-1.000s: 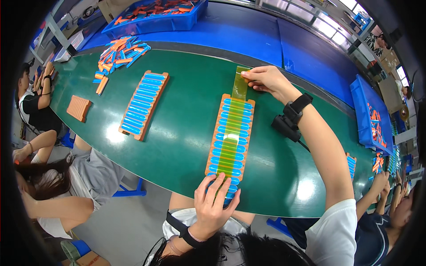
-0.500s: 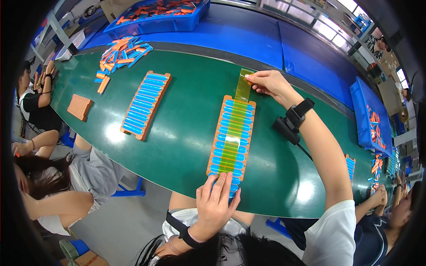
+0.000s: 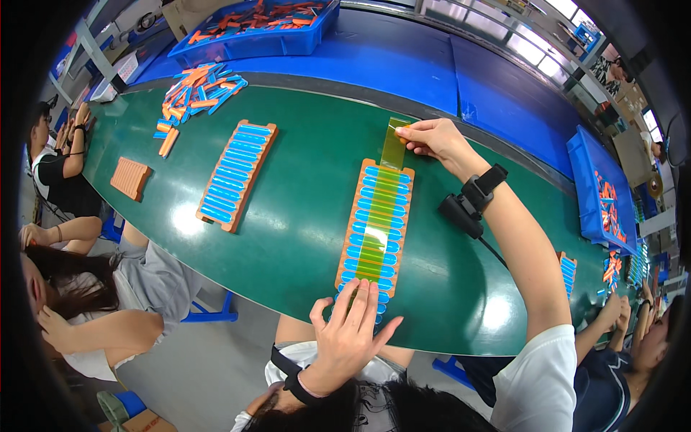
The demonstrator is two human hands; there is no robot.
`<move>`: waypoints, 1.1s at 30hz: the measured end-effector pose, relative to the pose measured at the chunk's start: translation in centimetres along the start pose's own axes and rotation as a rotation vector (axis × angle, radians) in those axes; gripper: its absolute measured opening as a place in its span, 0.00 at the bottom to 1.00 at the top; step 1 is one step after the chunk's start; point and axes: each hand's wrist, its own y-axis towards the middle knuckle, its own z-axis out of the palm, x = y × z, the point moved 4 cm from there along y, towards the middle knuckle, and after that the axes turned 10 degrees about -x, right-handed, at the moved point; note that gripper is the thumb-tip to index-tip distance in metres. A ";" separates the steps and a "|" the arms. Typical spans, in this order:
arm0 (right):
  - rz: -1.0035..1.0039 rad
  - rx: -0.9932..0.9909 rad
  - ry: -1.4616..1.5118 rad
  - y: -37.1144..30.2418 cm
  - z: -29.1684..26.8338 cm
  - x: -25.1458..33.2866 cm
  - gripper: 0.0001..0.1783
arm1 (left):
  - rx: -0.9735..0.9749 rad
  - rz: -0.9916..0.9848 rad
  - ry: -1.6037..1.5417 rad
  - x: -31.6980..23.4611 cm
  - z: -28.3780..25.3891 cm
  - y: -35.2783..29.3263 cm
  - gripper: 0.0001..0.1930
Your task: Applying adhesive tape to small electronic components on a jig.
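An orange slotted tray (image 3: 404, 222) lies lengthwise before me on the green table, filled with a row of blue rounded strips (image 3: 392, 247). Along the middle of that row runs a see-through yellow tape strip (image 3: 372, 253). My right hand (image 3: 432, 140) pinches the tape's far end between thumb and fingers, just past the tray's far edge. At the near end, my left hand (image 3: 350, 337) has its fingers stretched out, the tips resting on the tape and the blue strips, the thumb spread to the right. The fingers hide part of the tray's near end.
Left of me lie another filled tray (image 3: 237, 176), a small bare orange tray (image 3: 130, 178) and a pile of orange and blue pieces (image 3: 198, 92). Blue bins (image 3: 252, 45) of pieces stand at the back left and right (image 3: 586, 191). Co-workers sit on both sides.
My left thumb has spread away from the fingers, which stay at the tape's near end. My right hand keeps its pinch on the far end with little movement.
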 end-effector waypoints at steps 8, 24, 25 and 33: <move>-0.038 -0.002 0.000 0.0 -0.2 -0.1 0.12 | 0.112 0.100 -0.022 1.0 -0.4 0.6 0.25; -0.060 0.009 0.071 -0.4 -0.1 0.4 0.13 | 0.214 0.032 0.028 1.5 -0.5 0.5 0.23; -0.056 0.006 0.071 -0.4 -0.1 0.4 0.12 | 0.221 0.010 -0.011 1.7 -0.4 0.7 0.23; -0.058 0.007 0.076 -0.7 -0.1 0.5 0.12 | 0.213 0.028 -0.051 2.1 -0.1 1.4 0.24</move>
